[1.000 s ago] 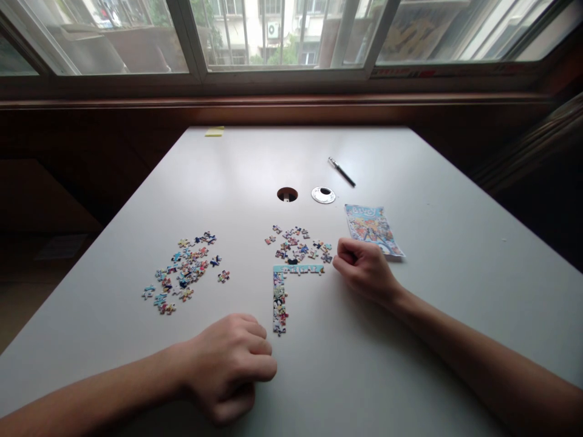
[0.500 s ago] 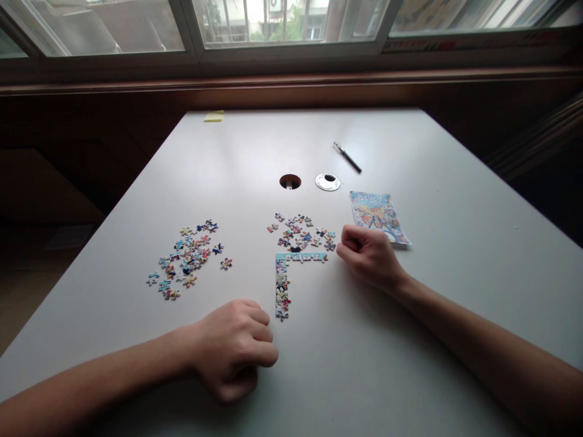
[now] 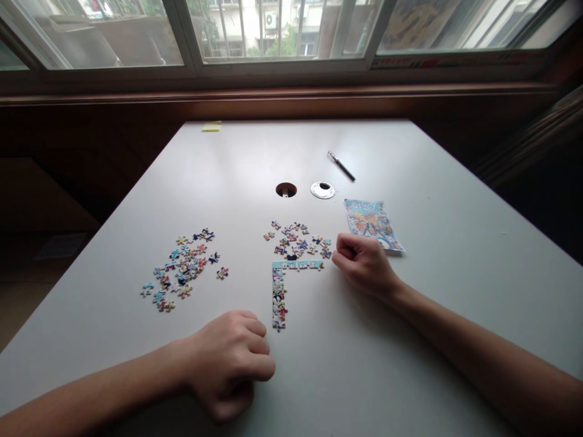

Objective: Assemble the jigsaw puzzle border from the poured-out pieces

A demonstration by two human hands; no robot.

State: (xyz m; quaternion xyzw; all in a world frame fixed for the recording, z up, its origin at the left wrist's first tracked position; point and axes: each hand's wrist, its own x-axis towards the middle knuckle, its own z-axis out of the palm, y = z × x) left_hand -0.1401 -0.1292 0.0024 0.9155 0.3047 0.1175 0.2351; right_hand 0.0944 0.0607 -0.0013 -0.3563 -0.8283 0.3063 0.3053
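Note:
My left hand (image 3: 230,363) rests on the white table (image 3: 291,152) as a loose fist, fingers curled under, just left of the lower end of an L-shaped strip of joined puzzle pieces (image 3: 279,294). My right hand (image 3: 364,264) lies curled too, right beside the strip's upper right end. I cannot see anything inside either fist. A small cluster of loose pieces (image 3: 298,238) lies just above the strip. A larger scatter of loose pieces (image 3: 182,270) sits to the left.
A colourful picture leaflet (image 3: 371,223) lies behind my right hand. Farther back are a cable hole (image 3: 286,189), its round cap (image 3: 323,190), a pen (image 3: 341,165) and a yellow sticky note (image 3: 212,126). Windows run along the far wall.
Only the camera has tilted, down and then back up. Both hands stay curled in the same places on the table.

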